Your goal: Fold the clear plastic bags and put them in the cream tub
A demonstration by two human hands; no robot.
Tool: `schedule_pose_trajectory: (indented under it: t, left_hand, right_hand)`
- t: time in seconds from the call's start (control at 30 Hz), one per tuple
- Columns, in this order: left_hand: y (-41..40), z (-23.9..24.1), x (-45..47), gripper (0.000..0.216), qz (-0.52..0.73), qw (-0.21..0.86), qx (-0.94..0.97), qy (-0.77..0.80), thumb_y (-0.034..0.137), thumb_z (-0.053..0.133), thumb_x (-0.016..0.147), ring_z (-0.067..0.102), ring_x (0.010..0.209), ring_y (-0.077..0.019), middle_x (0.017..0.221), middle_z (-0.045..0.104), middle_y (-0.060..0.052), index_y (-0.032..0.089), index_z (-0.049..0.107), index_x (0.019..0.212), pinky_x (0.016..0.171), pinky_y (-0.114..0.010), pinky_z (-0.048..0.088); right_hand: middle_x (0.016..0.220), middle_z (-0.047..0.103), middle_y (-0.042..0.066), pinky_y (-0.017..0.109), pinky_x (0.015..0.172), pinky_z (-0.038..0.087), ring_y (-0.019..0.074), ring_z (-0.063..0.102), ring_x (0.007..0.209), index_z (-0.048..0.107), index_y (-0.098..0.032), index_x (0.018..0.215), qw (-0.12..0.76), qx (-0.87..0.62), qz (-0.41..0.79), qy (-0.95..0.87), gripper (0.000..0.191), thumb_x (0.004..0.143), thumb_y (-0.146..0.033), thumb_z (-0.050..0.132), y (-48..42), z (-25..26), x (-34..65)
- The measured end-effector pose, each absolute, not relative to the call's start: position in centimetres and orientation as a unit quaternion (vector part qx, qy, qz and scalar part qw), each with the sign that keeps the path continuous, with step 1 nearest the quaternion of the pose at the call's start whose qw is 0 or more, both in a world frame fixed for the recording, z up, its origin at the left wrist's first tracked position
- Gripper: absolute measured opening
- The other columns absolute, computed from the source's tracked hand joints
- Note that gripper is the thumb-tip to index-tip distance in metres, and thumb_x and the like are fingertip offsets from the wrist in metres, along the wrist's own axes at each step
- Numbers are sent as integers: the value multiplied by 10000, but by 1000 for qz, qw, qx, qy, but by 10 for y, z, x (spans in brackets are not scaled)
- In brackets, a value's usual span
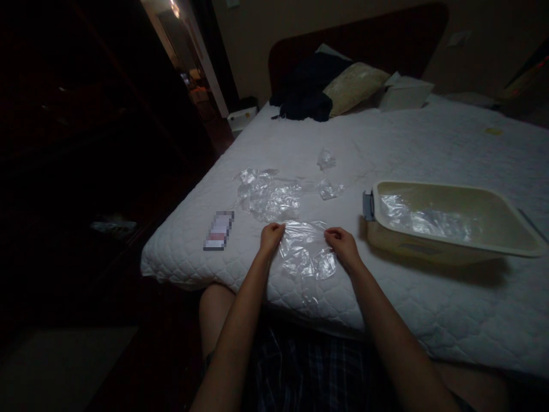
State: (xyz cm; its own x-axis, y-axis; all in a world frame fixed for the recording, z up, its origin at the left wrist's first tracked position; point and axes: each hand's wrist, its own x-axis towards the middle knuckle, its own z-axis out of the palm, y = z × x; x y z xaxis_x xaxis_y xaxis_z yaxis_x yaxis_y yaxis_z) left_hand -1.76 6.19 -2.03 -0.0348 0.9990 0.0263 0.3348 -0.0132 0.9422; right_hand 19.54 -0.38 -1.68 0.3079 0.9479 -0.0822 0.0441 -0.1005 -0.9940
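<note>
A clear plastic bag (306,252) is stretched between my two hands at the near edge of the bed. My left hand (271,237) pinches its upper left corner. At the upper right side, my right hand (342,242) grips it between thumb and fingers. The bag's lower part hangs toward my lap, creased and shiny. Just beyond it lies a crumpled spread of clear plastic (274,194). Two smaller crumpled pieces of plastic, one nearer (329,189) and one farther (326,159), rest to its right.
A cream plastic bin (433,252) with clear plastic inside and a grey latch (368,206) stands at right. A phone-like object (218,231), blurred out, lies left on the white quilted bed (429,149). Dark cloth (309,86), a pillow (355,88) and a white box (405,93) sit near the headboard.
</note>
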Motion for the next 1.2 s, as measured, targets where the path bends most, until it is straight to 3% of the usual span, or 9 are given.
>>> schedule_pose_trajectory:
  t: [0.1, 0.3, 0.4, 0.5, 0.63, 0.87, 1.0, 1.2]
  left_hand:
    - [63, -21, -18, 364, 422, 363, 584, 591, 493, 542, 658, 462, 512, -105, 528, 526, 6, 139, 583, 588, 500, -209, 330]
    - [52, -13, -13, 418, 462, 361, 546, 598, 551, 464, 716, 415, 425, -89, 466, 449, 36, 162, 521, 573, 450, -208, 312]
    - [36, -4, -13, 348, 526, 336, 515, 587, 492, 453, 751, 466, 505, -96, 549, 491, 24, 167, 522, 648, 497, -202, 357]
    - [11, 6, -19, 229, 542, 247, 531, 603, 392, 505, 744, 520, 648, -121, 684, 555, -9, 171, 545, 705, 618, -225, 408]
    - [-31, 19, -29, 153, 474, 150, 655, 570, 313, 508, 767, 528, 763, -155, 737, 563, -30, 188, 550, 691, 726, -275, 416]
    - [-83, 18, -24, 220, 284, 108, 820, 485, 317, 502, 801, 510, 888, -192, 920, 590, -75, 187, 562, 968, 785, -337, 410]
    - [-88, 15, -20, 174, 220, 89, 840, 487, 298, 481, 816, 492, 894, -194, 918, 572, -67, 190, 571, 918, 790, -353, 400]
    - [-86, 13, -21, 163, 225, 93, 841, 483, 229, 428, 838, 492, 889, -184, 914, 565, -62, 198, 578, 893, 790, -344, 402]
  right_hand:
    - [569, 507, -24, 215, 385, 400, 102, 457, 475, 581, -158, 792, 544, -612, 411, -400, 375, 578, -460, 639, -4, -18, 195]
    - [598, 538, 5, 219, 403, 405, 121, 488, 512, 601, -144, 797, 541, -616, 393, -416, 425, 573, -503, 642, -4, -19, 195]
    - [606, 558, 18, 227, 427, 405, 126, 496, 519, 615, -140, 793, 542, -616, 383, -425, 424, 594, -514, 626, -4, -19, 195]
    - [630, 584, 32, 242, 454, 416, 134, 512, 530, 618, -145, 791, 546, -612, 377, -431, 417, 612, -521, 613, -4, -18, 195]
    - [688, 611, 47, 263, 494, 438, 141, 531, 545, 604, -157, 811, 550, -605, 371, -440, 401, 630, -514, 602, -6, -16, 194]
    - [692, 608, 40, 255, 504, 428, 134, 524, 549, 602, -157, 835, 539, -589, 379, -468, 385, 638, -488, 601, -10, -18, 195]
    - [670, 592, 27, 249, 509, 416, 128, 516, 549, 604, -149, 832, 534, -589, 374, -478, 371, 636, -464, 616, -10, -20, 194]
    - [681, 602, 38, 276, 588, 426, 148, 534, 611, 623, -146, 787, 497, -606, 334, -523, 343, 640, -457, 611, -7, -23, 194]
